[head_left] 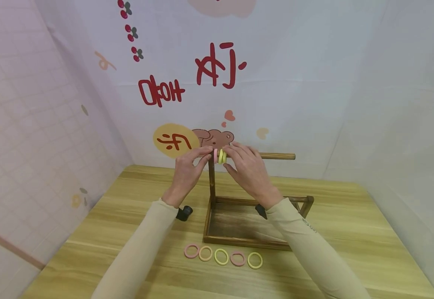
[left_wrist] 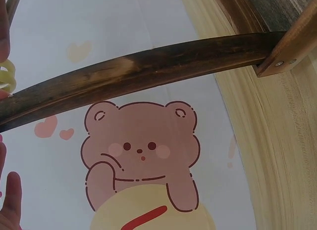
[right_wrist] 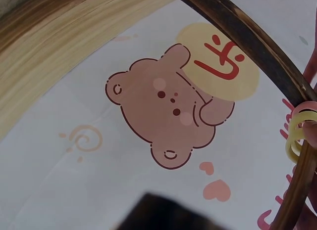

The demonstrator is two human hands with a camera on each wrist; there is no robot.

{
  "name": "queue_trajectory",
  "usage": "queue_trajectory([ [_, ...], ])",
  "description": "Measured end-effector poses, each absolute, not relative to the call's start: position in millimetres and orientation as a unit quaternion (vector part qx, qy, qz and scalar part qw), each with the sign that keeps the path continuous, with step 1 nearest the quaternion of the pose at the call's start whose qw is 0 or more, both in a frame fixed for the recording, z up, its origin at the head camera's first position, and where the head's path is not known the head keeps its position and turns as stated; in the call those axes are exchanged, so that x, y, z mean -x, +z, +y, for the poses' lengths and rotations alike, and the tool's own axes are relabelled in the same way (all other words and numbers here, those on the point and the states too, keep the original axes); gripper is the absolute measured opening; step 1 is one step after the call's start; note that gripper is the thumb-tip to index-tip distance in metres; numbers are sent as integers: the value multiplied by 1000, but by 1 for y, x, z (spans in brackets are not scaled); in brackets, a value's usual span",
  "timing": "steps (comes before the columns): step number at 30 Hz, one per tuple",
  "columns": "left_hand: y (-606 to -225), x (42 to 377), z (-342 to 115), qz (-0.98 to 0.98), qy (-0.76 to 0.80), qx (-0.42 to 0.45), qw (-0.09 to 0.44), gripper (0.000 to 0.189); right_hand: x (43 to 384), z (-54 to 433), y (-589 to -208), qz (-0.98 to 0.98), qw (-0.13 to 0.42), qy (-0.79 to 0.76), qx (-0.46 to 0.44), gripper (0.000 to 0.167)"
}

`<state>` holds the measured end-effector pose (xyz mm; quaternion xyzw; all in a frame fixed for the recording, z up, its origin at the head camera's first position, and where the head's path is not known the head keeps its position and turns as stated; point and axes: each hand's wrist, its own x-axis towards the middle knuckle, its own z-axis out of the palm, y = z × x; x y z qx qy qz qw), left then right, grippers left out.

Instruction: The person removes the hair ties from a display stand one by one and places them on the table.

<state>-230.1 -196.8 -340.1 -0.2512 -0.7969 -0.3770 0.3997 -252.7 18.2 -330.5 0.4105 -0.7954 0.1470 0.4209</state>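
A dark wooden stand (head_left: 212,182) has an upright post with a horizontal rod (head_left: 278,156) at its top. On the rod near the post hang a pink ring (head_left: 215,156) and two yellow rings (head_left: 220,156), close together. My left hand (head_left: 188,172) holds the top of the post, thumb and fingertips either side of it, right beside the pink ring. With thumb and fingers my right hand (head_left: 248,172) pinches the outer yellow ring. The left wrist view shows the post (left_wrist: 133,74) crossing between the left fingers; the right wrist view catches the yellow rings (right_wrist: 293,136) at its edge.
Several rings lie in a row before the stand: pink (head_left: 191,251), peach (head_left: 205,253), yellow (head_left: 221,256), another pink (head_left: 237,258) and another yellow (head_left: 254,260). The stand's framed base (head_left: 239,239) rests on the wooden table (head_left: 127,207). A printed cloth (head_left: 306,104) hangs behind.
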Motion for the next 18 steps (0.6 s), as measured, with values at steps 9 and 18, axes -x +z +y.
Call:
queue_trajectory([
  [9, -339, 232, -195, -796, -369, 251, 408, 22, 255, 22, -329, -793, 427, 145, -410, 47],
  [18, -340, 232, -195, -800, -370, 247, 403, 21, 254, 25, -328, -796, 427, 144, -405, 49],
])
